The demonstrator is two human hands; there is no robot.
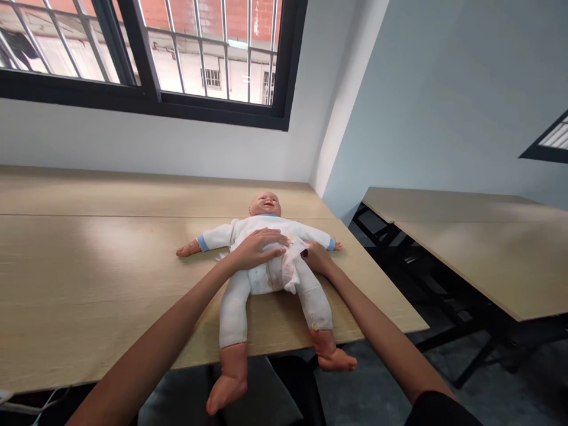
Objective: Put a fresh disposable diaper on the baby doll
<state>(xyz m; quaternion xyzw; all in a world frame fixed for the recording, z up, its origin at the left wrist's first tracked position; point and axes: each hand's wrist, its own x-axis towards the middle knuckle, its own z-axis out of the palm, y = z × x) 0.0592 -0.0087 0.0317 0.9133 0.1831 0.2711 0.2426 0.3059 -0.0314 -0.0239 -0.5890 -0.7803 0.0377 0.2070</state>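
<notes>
A baby doll (306,228) in a white suit with blue cuffs lies on its back, arms spread, its feet hanging past the table's near edge. Around its hips is a white diaper (291,269), crumpled and loose on the right side. My left hand (260,247) rests flat on the doll's belly with its fingers stretched out. At the doll's right-hand side in view, my right hand (317,258) has its fingers bent around the loose edge of the diaper; its fingertips are partly hidden.
The doll lies on a light wooden table (110,284) against a wall under a barred window (213,59). A second table (479,248) stands to the right across a gap. Below the near edge is a dark chair (261,393).
</notes>
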